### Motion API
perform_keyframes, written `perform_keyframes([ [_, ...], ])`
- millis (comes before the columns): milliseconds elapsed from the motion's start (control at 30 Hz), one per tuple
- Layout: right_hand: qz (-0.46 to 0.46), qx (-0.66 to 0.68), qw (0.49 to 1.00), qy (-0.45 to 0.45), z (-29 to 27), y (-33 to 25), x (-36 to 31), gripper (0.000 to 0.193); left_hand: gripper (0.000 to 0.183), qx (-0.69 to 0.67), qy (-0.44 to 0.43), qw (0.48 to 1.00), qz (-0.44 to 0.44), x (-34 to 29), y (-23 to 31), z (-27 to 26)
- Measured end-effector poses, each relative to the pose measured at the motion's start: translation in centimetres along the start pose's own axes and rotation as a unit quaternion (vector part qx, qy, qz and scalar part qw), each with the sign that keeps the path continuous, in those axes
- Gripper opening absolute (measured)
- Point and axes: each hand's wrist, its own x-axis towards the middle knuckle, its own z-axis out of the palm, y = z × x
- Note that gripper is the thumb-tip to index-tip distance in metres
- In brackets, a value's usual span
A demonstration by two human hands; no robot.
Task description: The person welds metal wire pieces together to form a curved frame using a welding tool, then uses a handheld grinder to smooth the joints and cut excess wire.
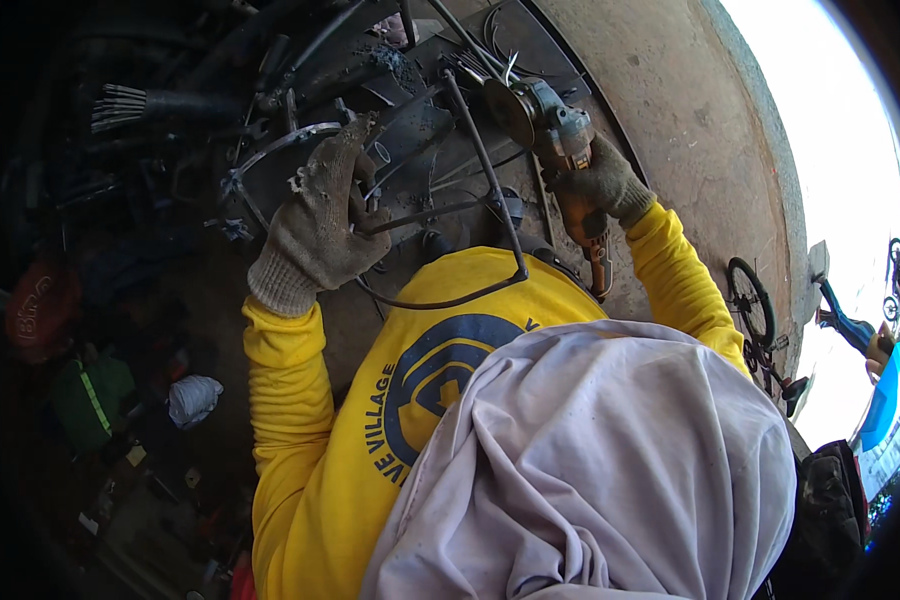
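Note:
My left hand [315, 220], in a worn grey-brown work glove, is closed at the end of a bent metal rod frame [488, 175]. The frame's thin bars reach in front of my yellow shirt. Some of the fingers' grip is hidden behind the glove. On the right, my gloved right hand [610, 185] is wrapped round the body of an angle grinder [570, 135]. The grinder's round disc [510, 112] lies close to the frame's upper end; whether they touch I cannot tell. Its handle end points down towards me.
A dark metal worktable [545, 45] stands ahead, with metal bars and scraps on it. A bundle of rods [120, 108] sticks out at the left. On the dark ground are a red bag [45, 310] and a crumpled pale cloth [194, 400]. A bicycle [752, 300] is at right.

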Motion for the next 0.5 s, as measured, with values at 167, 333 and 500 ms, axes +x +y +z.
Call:
perform_keyframes([
  [167, -0.017, -0.068, 0.998, 0.004, 0.5, -0.1, 0.3, 0.063, 0.085, -0.006, 0.013, 1.000, -0.009, -0.2, 0.5, 0.7],
  [333, -0.032, -0.080, 0.996, 0.006, 0.9, -0.8, 0.1, 0.068, 0.080, 0.035, 0.041, 0.999, -0.003, -0.6, 1.1, 1.3],
  [500, -0.025, -0.068, 0.997, 0.002, 1.2, -1.2, 0.4, 0.066, 0.077, 0.051, 0.069, 0.996, 0.034, -0.5, 0.5, 1.8],
])
